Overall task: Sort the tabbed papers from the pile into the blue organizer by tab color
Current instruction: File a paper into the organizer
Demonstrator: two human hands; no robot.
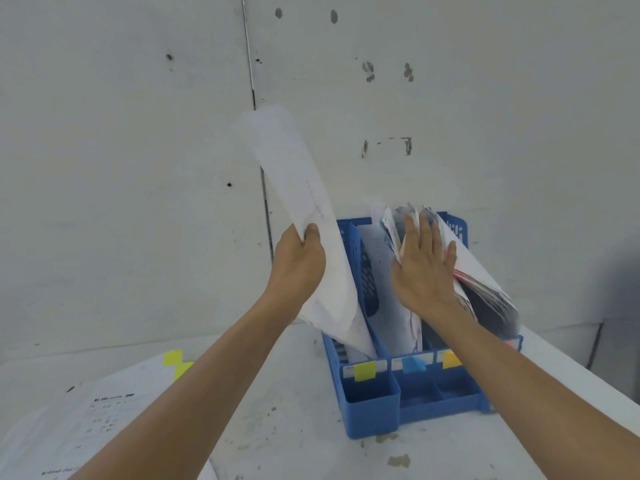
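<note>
Left hand (299, 263) grips one paper (304, 216); three labelled organizer (370, 407) slots.

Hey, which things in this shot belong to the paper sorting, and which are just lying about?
Part of the job: blue organizer; sheet held by the left hand; right hand pressing the filed papers; paper pile; yellow label, blue label, orange label.
Just there: white table; marked wall.

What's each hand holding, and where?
The left hand grips a white printed paper sheet midway along its long edge. The right hand presses flat against standing papers, holding nothing.
</note>
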